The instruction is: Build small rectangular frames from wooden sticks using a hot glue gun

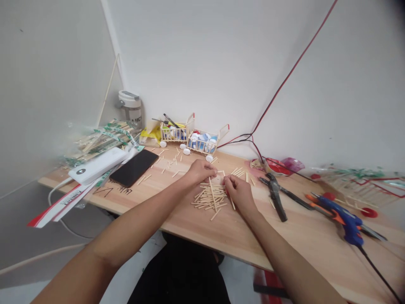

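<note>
Sticks (204, 198) lie heaped on the desk (188, 221); the left hand (200, 171) pinches a longer stick (213, 195) over them; the right hand (241, 193) has narrowed fingers (229, 181), contents unclear.

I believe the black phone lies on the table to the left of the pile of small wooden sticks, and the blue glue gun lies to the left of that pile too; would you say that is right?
Not quite: the head view shows the blue glue gun to the right of the pile of small wooden sticks. The black phone does lie to its left.
</note>
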### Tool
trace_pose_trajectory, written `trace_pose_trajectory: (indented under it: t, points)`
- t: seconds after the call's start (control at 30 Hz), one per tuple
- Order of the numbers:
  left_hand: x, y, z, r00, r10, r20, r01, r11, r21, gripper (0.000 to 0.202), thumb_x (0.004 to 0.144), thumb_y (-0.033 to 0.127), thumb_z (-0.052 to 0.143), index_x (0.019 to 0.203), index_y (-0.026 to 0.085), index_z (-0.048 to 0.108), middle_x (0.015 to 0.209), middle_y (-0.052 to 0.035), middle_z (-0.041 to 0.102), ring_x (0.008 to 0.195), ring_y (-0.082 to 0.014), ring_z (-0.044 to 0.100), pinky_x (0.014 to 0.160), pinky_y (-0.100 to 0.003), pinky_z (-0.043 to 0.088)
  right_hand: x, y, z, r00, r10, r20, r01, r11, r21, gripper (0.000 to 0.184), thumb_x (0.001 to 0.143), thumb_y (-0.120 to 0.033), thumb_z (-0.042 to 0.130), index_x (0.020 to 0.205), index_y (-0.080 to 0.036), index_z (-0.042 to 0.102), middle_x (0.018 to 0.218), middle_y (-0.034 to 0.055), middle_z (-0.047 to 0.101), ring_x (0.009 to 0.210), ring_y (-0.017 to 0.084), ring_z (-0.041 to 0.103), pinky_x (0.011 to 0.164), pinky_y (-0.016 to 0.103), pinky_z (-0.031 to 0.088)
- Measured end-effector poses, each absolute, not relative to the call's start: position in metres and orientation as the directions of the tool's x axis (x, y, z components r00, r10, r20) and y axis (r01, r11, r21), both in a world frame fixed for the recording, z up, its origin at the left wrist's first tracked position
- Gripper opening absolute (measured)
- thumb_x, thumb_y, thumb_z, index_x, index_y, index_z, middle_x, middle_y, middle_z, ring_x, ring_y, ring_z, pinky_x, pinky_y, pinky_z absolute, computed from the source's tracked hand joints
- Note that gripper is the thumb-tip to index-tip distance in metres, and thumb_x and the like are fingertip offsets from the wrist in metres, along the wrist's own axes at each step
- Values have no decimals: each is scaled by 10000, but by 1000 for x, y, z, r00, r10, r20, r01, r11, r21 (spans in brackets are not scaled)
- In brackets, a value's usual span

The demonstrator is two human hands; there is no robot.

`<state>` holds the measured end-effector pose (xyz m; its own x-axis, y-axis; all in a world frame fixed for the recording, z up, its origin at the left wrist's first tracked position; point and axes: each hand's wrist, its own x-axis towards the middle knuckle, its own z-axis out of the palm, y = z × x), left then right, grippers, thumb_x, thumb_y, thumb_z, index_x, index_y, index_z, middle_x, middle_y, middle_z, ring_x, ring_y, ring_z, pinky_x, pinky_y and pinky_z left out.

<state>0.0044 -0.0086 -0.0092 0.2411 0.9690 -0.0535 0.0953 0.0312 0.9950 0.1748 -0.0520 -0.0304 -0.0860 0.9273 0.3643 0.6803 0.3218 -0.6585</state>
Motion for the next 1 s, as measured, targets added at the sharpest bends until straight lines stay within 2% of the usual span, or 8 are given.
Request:
trace_pose_trajectory:
  t: [0.2, 0.33, 0.77, 1.0]
  points:
    - [6, -5, -14, 238, 968, 82, 304, -155, 940, 181, 696, 144, 654, 840, 89, 749, 697, -52, 717, 662, -119, 627, 613, -178, 458, 173, -53, -31, -126, 925, 358, 686, 342, -643, 312, 884, -345, 430, 642, -198, 561, 546, -22, 526, 571, 140, 511, 573, 245, 347]
    - [6, -7, -12, 242, 963, 121, 366, -206, 908, 174, 719, 151, 636, 828, 94, 759, 697, -53, 725, 682, -129, 641, 626, -180, 452, 173, -53, -30, -141, 923, 357, 688, 350, -635, 309, 889, -346, 426, 663, -199, 576, 545, -23, 529, 575, 144, 513, 579, 248, 347]
    - [9, -11, -9, 225, 970, 97, 418, -186, 889, 132, 726, 154, 640, 750, 98, 758, 693, -47, 729, 668, -129, 639, 664, -197, 459, 173, -53, -31, -174, 916, 360, 710, 370, -599, 314, 892, -308, 422, 645, -188, 573, 533, -26, 515, 555, 127, 497, 560, 238, 319]
    - [9, -12, -10, 219, 970, 107, 433, -195, 880, 148, 732, 168, 640, 781, 98, 761, 703, -53, 732, 689, -134, 646, 677, -202, 465, 173, -53, -32, -178, 916, 361, 716, 372, -590, 322, 893, -310, 420, 634, -186, 565, 534, -25, 512, 561, 126, 492, 561, 240, 311]
